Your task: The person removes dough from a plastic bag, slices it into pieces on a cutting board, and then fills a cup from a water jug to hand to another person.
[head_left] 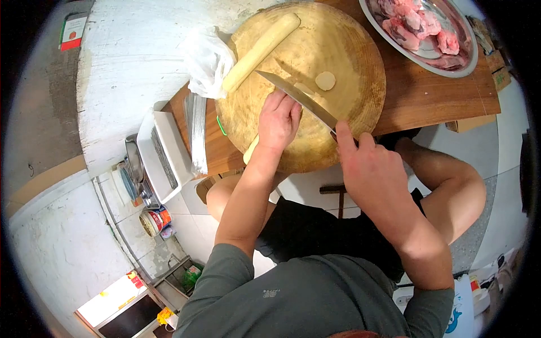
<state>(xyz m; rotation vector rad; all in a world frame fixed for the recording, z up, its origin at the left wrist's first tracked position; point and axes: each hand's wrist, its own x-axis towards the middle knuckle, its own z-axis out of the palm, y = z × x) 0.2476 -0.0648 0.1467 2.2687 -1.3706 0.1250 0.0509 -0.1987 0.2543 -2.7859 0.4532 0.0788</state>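
My right hand [369, 163] grips the handle of a cleaver [298, 96] whose blade lies across a round wooden chopping block [349, 62]. My left hand [278, 121] presses a pale peeled root down on the block; one end of the root [251, 150] sticks out under my wrist. The blade rests against the cut end next to my left fingers. A round cut slice [325, 80] lies just beyond the blade. A second long peeled root [260, 52] lies at the block's far left edge.
A metal bowl of pink raw meat [420, 34] stands on the wooden board [439, 96] to the right. A white plastic bag [205, 59] sits left of the block. A white tray [163, 155] and small tins lie lower left.
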